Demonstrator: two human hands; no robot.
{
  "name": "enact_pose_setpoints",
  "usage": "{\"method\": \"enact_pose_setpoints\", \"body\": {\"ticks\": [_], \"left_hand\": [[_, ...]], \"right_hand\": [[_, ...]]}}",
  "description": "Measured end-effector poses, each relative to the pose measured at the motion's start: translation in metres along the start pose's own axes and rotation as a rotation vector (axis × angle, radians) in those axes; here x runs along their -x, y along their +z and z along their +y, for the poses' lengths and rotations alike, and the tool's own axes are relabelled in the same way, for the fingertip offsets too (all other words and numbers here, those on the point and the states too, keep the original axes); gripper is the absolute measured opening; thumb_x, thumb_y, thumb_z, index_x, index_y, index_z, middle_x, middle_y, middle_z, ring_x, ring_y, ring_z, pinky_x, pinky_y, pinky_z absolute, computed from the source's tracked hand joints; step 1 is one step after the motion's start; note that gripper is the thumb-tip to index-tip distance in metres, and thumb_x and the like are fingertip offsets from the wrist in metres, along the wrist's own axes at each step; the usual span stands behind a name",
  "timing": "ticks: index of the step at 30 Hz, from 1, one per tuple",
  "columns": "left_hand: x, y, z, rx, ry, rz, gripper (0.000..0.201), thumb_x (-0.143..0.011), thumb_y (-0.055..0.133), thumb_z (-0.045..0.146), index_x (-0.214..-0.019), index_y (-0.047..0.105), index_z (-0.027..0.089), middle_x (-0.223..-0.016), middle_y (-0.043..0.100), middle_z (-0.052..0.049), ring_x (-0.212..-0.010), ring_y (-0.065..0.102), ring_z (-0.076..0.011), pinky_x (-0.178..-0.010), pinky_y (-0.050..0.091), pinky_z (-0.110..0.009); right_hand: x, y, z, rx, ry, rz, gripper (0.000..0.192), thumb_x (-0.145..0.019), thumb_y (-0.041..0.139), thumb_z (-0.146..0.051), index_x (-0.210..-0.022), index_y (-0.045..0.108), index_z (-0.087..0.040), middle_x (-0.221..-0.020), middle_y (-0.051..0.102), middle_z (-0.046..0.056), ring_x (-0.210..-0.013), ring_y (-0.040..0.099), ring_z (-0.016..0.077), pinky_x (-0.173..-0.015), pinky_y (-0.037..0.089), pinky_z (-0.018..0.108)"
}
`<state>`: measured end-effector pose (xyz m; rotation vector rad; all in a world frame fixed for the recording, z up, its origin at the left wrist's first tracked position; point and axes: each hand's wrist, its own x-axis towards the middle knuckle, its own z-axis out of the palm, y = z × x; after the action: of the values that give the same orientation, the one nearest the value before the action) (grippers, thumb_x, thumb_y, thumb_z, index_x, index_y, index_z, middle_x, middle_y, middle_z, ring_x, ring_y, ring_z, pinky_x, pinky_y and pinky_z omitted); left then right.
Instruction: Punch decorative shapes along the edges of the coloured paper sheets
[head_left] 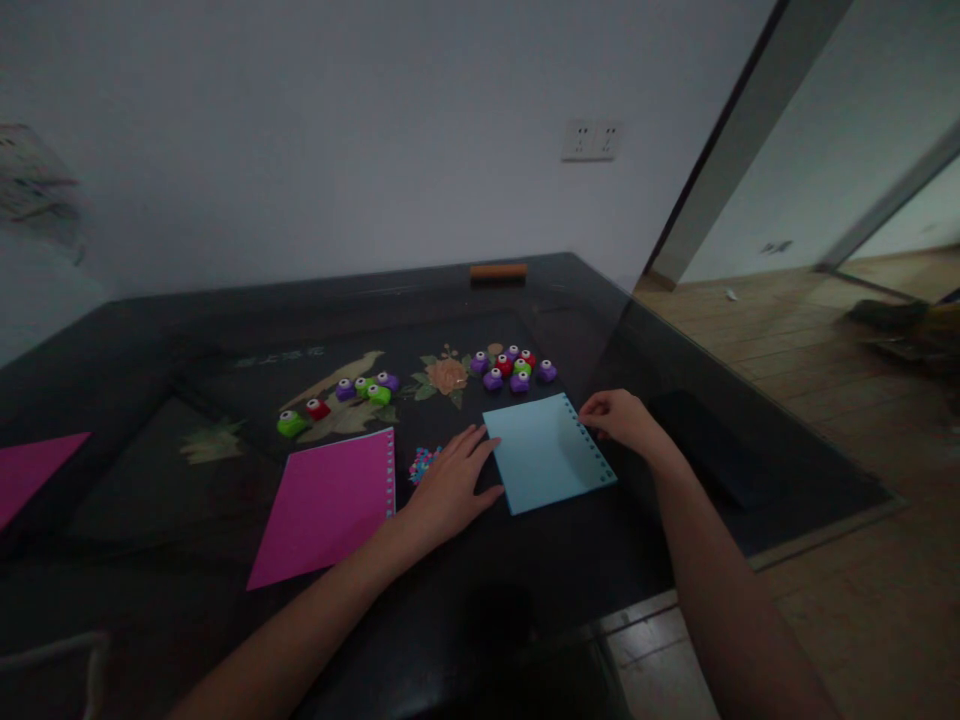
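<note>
A pink sheet (324,505) lies flat on the dark table (150,340). Just right of it, the left hand (450,487) rests palm down, fingers spread, touching the left edge of the blue sheet (544,452). The right hand (621,418) pinches that sheet's punched right edge. Behind, small coloured punches (514,367) sit clustered.

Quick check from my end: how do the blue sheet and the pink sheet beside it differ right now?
The blue sheet has both hands on it: the left hand lies flat at its left edge and the right hand touches its punched right edge. The pink sheet lies untouched. The blue sheet looks smaller than the pink sheet. The blue sheet's right edge is slightly lifted; the pink sheet lies flat. Both rest on the dark table and carry a row of punched holes along their right edge.
</note>
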<state>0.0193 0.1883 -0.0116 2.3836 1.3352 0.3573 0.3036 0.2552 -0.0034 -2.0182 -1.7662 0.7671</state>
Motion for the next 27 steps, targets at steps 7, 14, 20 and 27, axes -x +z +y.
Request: {"method": "enact_pose_setpoints", "body": {"ticks": [7,14,20,27], "left_hand": [[0.0001,-0.0018,0.0008,-0.002,-0.006,-0.019,0.058,-0.079,0.06,0.033,-0.132,0.042,0.018,-0.145,0.036,-0.012,-0.136,0.025,-0.027,-0.109,0.027,-0.044],[-0.0005,-0.0009,-0.0015,0.012,0.008,-0.014,0.059,-0.078,0.06,0.034,-0.132,0.042,0.018,-0.144,0.038,-0.012,-0.136,0.025,-0.0267,-0.11,0.026,-0.044],[-0.0006,-0.0014,-0.0013,0.011,0.006,-0.023,0.059,-0.079,0.06,0.034,-0.133,0.042,0.017,-0.145,0.036,-0.012,-0.137,0.024,-0.0269,-0.11,0.026,-0.044],[-0.0008,-0.0025,-0.0003,0.028,-0.002,-0.043,0.06,-0.079,0.061,0.033,-0.133,0.042,0.017,-0.145,0.035,-0.013,-0.137,0.023,-0.027,-0.11,0.025,-0.045]], "right_hand": [[0.0017,-0.0007,-0.0023,0.012,-0.014,-0.006,0.007,-0.068,0.065,-0.018,-0.072,0.068,-0.014,-0.063,0.066,0.003,-0.051,0.06,0.0113,-0.048,0.042,0.019],[-0.0002,0.0002,0.0,0.023,-0.016,-0.009,0.008,-0.066,0.068,-0.019,-0.072,0.067,-0.015,-0.061,0.065,0.002,-0.05,0.06,0.0114,-0.047,0.041,0.019],[0.0015,0.0004,0.0017,-0.015,-0.044,0.02,0.009,-0.064,0.071,-0.02,-0.071,0.068,-0.015,-0.059,0.065,0.001,-0.049,0.058,0.0105,-0.047,0.042,0.019],[0.0004,0.0009,0.0032,-0.052,-0.058,0.009,0.009,-0.063,0.071,-0.02,-0.069,0.067,-0.015,-0.056,0.063,0.001,-0.047,0.057,0.0105,-0.045,0.042,0.019]]}}
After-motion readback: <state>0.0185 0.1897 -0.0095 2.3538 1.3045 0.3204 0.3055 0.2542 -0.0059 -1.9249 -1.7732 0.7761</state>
